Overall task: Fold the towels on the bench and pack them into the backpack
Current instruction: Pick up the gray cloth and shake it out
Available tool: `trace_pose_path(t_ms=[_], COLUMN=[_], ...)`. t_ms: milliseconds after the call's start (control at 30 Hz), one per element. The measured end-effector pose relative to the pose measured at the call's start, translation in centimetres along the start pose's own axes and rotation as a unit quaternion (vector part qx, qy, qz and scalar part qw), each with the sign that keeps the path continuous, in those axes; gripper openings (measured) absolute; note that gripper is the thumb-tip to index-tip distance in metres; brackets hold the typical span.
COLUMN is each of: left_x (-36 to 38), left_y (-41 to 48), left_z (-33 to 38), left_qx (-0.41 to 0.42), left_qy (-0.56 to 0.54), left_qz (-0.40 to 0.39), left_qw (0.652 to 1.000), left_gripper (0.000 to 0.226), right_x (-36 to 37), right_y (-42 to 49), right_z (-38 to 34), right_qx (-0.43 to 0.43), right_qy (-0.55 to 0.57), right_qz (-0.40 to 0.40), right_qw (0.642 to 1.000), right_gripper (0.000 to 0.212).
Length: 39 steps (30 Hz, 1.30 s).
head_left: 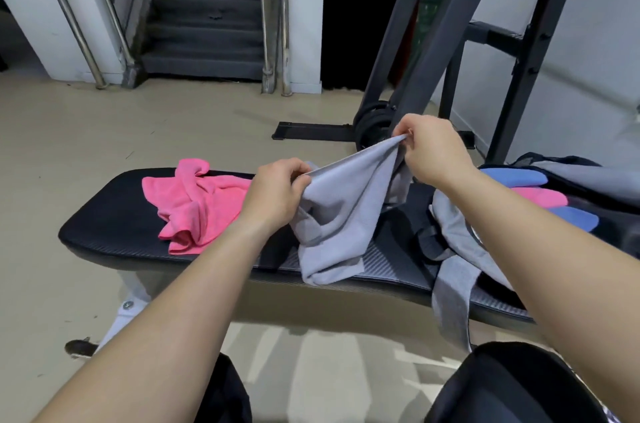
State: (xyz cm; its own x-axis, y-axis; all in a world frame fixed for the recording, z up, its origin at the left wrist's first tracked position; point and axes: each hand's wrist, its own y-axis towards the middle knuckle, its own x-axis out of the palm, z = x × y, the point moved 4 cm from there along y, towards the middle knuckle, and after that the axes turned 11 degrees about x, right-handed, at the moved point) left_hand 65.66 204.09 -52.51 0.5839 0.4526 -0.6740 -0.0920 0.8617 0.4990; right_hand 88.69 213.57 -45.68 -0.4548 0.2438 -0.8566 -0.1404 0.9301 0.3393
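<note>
Black-padded bench [104, 228] keeps the whole job within your reach. The backpack [453, 232] lies open at its right end, ready for loading. You hold the grey towel [339, 211] up over the bench's middle, its top edge stretched taut, likely to find the corners and square it for folding. The pink towel [194, 204], crumpled at the left, is not yet folded. Folded towels [512, 176] sit stacked in the backpack's mouth. Your left hand [277, 194] and right hand [433, 152] each pinch the grey edge.

You had nothing readable in view: no lettering showed on the grey towel [339, 214] between your left hand [277, 195] and right hand [433, 154], the pink towel [194, 204] left of them, or the backpack [453, 232] right of them.
</note>
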Motion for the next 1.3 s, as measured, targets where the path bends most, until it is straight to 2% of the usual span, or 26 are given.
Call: trace_pose_path(t_ms=[100,167,233,333,467,533,600,700,800,1067,1300], left_x=[0.8,1.2,1.6,2.6,4.7,5.2,5.8,6.3,6.1,3.8,0.9], left_y=[0.3,0.3,0.4,0.5,0.7,0.7,0.7,0.6,0.6,1.8,2.2], left_z=[-0.8,-1.7,-2.2,-1.9,-1.4,-1.3,-1.3,-1.7,-1.8,-3.5,-5.0], left_qx=[-0.012,-0.034,-0.049,-0.047,-0.024,-0.023,-0.022,-0.02,-0.015,-0.053,-0.078], left_qy=[0.018,0.03,0.014,-0.054,-0.066,-0.092,-0.122,-0.13,-0.123,-0.067,0.038], left_qz=[-0.011,-0.025,-0.029,-0.044,-0.102,-0.124,-0.158,-0.186,-0.176,-0.079,0.007], left_qw=[1.0,0.999,0.998,0.996,0.992,0.988,0.98,0.974,0.976,0.993,0.996], left_gripper=[0.018,0.019,0.017,0.01,0.004,0.005,0.017,0.018,0.008,0.01,0.011], right_x=[0.7,1.9,3.8,7.0,9.2,9.7,9.9,10.2,10.3,9.0,8.6], right_y=[-0.3,-0.6,-1.4,-3.7,-5.7,-5.6,-5.0,-4.4,-4.1,-2.7,-2.5], right_z=[2.1,3.3,3.8,2.7,0.5,-0.3,-0.5,-0.3,-0.4,2.6,4.3], right_qx=[0.044,0.075,0.091,0.062,0.052,0.041,0.038,0.038,0.021,0.035,0.044], right_qy=[0.001,0.0,0.006,0.049,0.138,0.159,0.169,0.195,0.207,0.202,0.145], right_qz=[0.037,0.026,-0.04,-0.156,-0.217,-0.22,-0.191,-0.18,-0.199,-0.17,-0.195], right_qw=[0.998,0.997,0.995,0.985,0.965,0.962,0.966,0.963,0.957,0.964,0.969], right_gripper=[0.029,0.029,0.031,0.026,0.019,0.012,0.003,0.006,0.011,0.011,0.01])
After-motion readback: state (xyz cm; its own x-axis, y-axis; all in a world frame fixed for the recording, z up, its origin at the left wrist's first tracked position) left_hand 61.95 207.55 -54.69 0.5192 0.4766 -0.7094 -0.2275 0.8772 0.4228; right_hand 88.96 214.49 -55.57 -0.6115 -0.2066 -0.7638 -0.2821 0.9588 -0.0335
